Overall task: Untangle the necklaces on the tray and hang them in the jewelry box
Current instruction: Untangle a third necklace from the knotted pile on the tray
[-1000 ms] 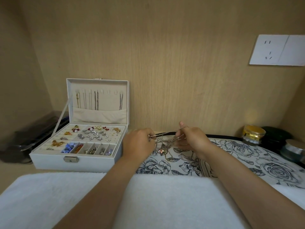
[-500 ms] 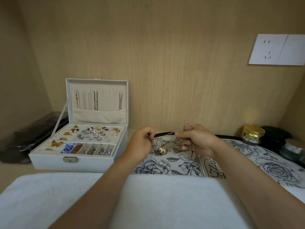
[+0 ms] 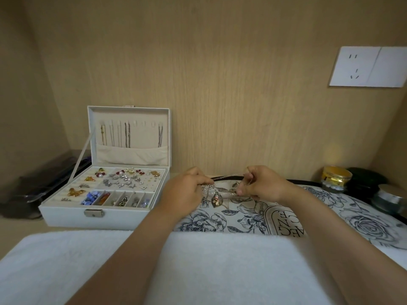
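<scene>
Towel (image 3: pixel 198 265): white, nearest, under both forearms.
Left hand (image 3: pixel 185 191): fingers curled, pinching one end of the tangle.
Right hand (image 3: pixel 262 186): pinching the other end.
Tangled necklaces (image 3: pixel 222 191): held between the hands, round pendant (image 3: pixel 216 200) dangling below.
Floral tray (image 3: pixel 363 223): beneath the hands.
Jewelry box (image 3: pixel 66 214): left of the left hand, lid upright, chains (image 3: pixel 127 135) hanging inside.

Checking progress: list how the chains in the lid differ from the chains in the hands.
The lid chains hang straight and apart; the held chains are bunched in a tangle. The lid chains hang from hooks into a pocket; the held chains stretch between left hand and right hand over the tray. A pendant dangles from the held chains; none shows on the lid chains. Both are thin metal chains.
</scene>
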`<state>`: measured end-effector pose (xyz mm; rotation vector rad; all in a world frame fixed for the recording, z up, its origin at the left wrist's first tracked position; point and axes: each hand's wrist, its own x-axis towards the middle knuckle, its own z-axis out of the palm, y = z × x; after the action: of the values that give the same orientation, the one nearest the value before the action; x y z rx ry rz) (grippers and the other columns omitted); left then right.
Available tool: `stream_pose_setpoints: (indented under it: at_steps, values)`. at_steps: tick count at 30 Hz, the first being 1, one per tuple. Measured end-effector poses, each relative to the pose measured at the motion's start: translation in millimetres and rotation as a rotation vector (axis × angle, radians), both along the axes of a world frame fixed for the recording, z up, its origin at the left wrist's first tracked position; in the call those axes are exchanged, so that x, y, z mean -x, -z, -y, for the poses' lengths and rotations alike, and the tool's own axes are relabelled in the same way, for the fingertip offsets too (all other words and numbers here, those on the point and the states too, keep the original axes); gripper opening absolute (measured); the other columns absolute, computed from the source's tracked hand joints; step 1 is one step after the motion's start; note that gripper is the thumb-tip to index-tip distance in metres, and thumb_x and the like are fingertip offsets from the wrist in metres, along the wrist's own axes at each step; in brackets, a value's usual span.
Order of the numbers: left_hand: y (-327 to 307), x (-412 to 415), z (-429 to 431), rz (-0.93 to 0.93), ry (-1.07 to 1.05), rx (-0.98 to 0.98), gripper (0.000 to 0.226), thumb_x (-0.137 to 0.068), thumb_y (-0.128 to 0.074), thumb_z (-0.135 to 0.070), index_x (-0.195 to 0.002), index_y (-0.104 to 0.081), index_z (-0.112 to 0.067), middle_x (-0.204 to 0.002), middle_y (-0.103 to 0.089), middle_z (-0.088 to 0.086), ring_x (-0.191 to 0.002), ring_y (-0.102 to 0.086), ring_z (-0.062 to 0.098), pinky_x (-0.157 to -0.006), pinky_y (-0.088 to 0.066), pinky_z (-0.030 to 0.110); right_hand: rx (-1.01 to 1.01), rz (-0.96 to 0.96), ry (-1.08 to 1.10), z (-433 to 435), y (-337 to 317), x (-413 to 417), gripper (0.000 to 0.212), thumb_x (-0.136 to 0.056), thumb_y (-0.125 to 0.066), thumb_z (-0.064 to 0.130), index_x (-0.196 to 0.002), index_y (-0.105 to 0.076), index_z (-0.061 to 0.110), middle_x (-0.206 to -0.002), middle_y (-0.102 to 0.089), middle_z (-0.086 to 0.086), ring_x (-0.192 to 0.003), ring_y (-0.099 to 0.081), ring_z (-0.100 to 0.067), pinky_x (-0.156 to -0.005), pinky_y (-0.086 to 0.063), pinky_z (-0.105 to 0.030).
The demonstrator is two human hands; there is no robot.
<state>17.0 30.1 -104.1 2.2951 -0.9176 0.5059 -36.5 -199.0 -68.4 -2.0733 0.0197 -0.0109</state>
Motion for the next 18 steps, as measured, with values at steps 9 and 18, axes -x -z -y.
stream_pose_setpoints:
  at_steps: [9,18]
  values:
    - [-17,7,8,0.180,-0.028,-0.073,0.059,-0.090,-0.049,-0.003,-0.142,-0.051,-0.031,-0.109,-0.059,-0.015,-0.063,-0.051,0.002,-0.051,-0.037,0.013,-0.317,-0.080,-0.012,16,-13,2,0.041,-0.087,-0.070,-0.002,-0.072,-0.039,0.020,-0.055,-0.040,-0.001,-0.042,-0.035,-0.012,-0.043,-0.026,-0.027]
    - [22,-23,26,-0.256,-0.137,0.010,0.063,-0.094,-0.049,-0.004,-0.148,-0.041,-0.035,-0.143,-0.041,-0.005,-0.135,-0.025,0.016,-0.114,-0.017,0.031,0.110,0.150,0.208,-4,22,-12,0.044,-0.091,-0.068,0.005,-0.132,-0.058,0.018,-0.131,-0.054,0.008,-0.104,-0.066,-0.015,-0.087,-0.050,-0.024]
